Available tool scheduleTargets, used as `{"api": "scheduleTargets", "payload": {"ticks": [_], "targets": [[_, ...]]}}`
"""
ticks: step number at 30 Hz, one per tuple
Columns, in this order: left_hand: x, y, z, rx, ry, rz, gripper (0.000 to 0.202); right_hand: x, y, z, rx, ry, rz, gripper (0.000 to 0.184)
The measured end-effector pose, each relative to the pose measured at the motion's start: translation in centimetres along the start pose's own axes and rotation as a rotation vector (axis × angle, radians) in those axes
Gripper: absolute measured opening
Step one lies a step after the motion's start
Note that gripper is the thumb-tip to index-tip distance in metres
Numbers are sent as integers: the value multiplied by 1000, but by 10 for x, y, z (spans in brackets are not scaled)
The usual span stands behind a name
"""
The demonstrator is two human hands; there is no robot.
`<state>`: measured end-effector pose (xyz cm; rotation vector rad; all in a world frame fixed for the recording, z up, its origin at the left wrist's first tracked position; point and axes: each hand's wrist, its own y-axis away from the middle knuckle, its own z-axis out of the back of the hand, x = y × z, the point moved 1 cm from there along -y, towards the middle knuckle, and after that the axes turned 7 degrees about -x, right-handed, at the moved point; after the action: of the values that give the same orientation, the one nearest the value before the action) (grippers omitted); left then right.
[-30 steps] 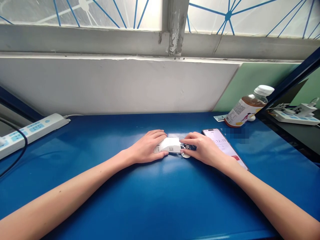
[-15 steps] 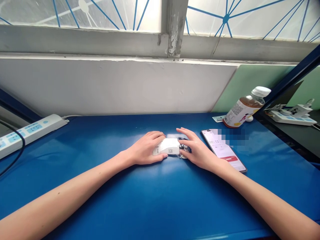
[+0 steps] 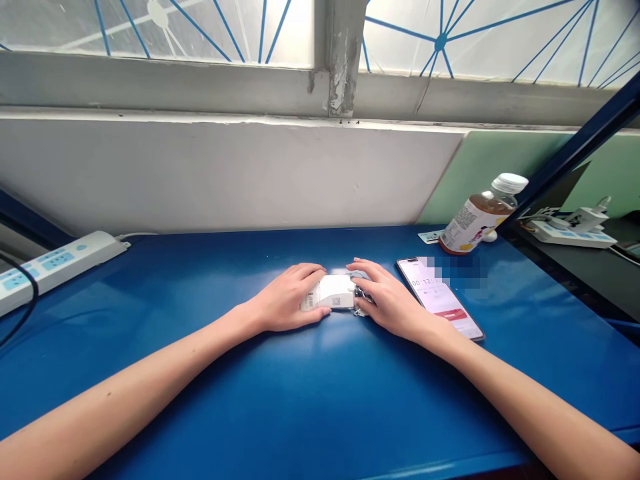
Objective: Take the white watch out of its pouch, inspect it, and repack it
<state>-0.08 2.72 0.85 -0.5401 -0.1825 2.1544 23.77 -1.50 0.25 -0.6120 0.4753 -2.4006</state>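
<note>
A small clear plastic packet with a white printed label [image 3: 336,291] lies flat on the blue table [image 3: 300,400]. My left hand [image 3: 289,297] grips its left end, thumb along the near edge and fingers over the far edge. At the packet's right end, my right hand [image 3: 389,300] has its fingers curled down onto the plastic, beside something dark that shows there. My right fingers partly hide that dark part, so I cannot tell what it is.
A phone [image 3: 440,293] showing a timer lies right of my right hand. Behind it a drink bottle [image 3: 473,217] leans beside a small card [image 3: 429,237]. A power strip [image 3: 60,263] with a black cable is at the left; another strip [image 3: 573,235] sits far right.
My right fingers have come down and closed more onto the packet's right end. My left hand keeps its grip. The whole view has shifted slightly.
</note>
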Motion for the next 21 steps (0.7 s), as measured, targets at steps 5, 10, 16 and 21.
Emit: {"api": "scheduleTargets", "payload": {"ticks": [5, 10, 16, 21], "targets": [[1, 2, -3, -2, -27, 12, 61, -3, 0, 3, 24, 8, -4, 11], [0, 3, -3, 15, -55, 15, 60, -5, 0, 5, 61, -27, -64, 14], [0, 2, -3, 24, -58, 7, 59, -3, -2, 9, 114, -59, -99, 19], [-3, 2, -4, 14, -56, 5, 56, -1, -3, 13, 132, -52, -102, 18]]}}
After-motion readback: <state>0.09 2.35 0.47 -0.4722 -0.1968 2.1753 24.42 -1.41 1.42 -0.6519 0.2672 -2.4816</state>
